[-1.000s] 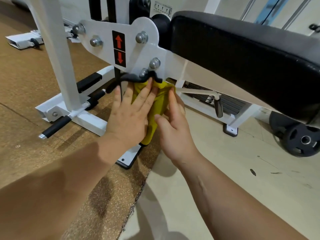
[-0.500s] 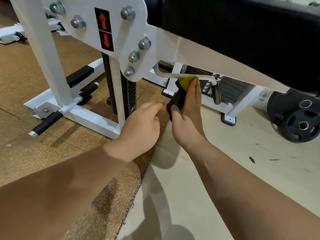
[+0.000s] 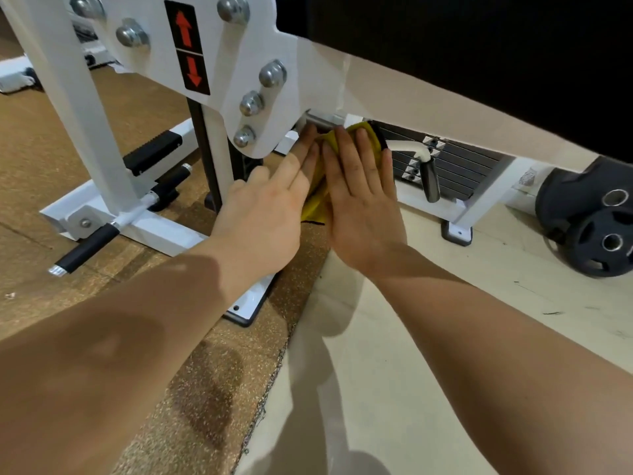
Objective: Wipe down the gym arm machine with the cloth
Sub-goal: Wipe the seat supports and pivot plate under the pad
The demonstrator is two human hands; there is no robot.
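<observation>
Fingers (image 3: 346, 156) of the left hand (image 3: 263, 214) and right hand (image 3: 363, 214) are lying straight and close together, pressing the cloth (image 3: 317, 200) onto the bar (image 3: 322, 118) of the machine (image 3: 239, 56) at frame centre, where firm, even strokes along it are probably going to clean best.

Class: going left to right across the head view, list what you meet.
black-gripped bar → red-arrow label → left hand → right hand → hanging black handle → weight plates
</observation>
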